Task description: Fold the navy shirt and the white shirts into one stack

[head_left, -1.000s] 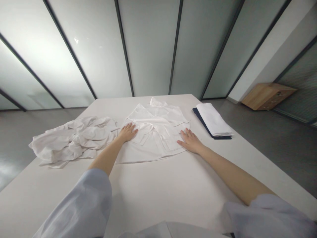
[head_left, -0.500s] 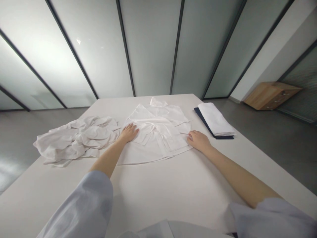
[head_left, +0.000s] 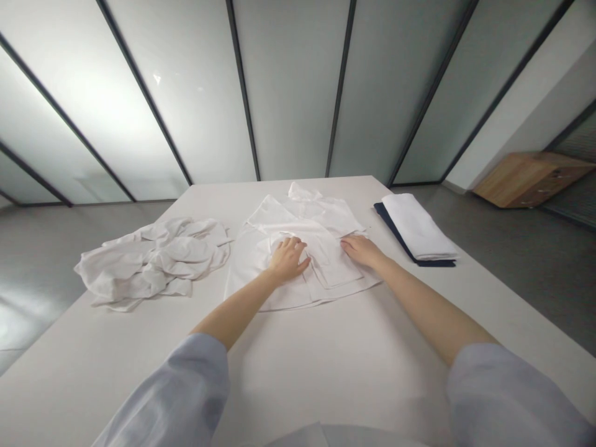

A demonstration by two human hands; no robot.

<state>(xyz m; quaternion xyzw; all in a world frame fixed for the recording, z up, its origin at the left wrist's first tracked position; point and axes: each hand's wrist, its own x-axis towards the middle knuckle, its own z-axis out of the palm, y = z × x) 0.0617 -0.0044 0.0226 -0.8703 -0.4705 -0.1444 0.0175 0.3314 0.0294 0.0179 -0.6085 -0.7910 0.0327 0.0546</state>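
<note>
A white shirt [head_left: 261, 245] lies spread on the table, its collar at the far end and its hem curving towards me. Loose folds run across its middle. My left hand [head_left: 286, 261] rests on these folds with its fingers apart, palm down. At the shirt's right side, my right hand [head_left: 363, 249] has its fingers drawn together on the cloth near a sleeve edge, seemingly pinching it; the fingertips are partly hidden.
To the left, a crumpled heap of white cloth [head_left: 156, 261] overhangs the table [head_left: 335, 360] edge. On the right lie a folded white cloth [head_left: 419, 226] and a dark navy one [head_left: 395, 233] beneath it. A wooden cabinet [head_left: 521, 180] stands on the floor beyond.
My left hand has moved right, from the shirt's left side onto its middle. My right hand has shifted slightly inward and away from me, and the cloth at the right is rearranged.
</note>
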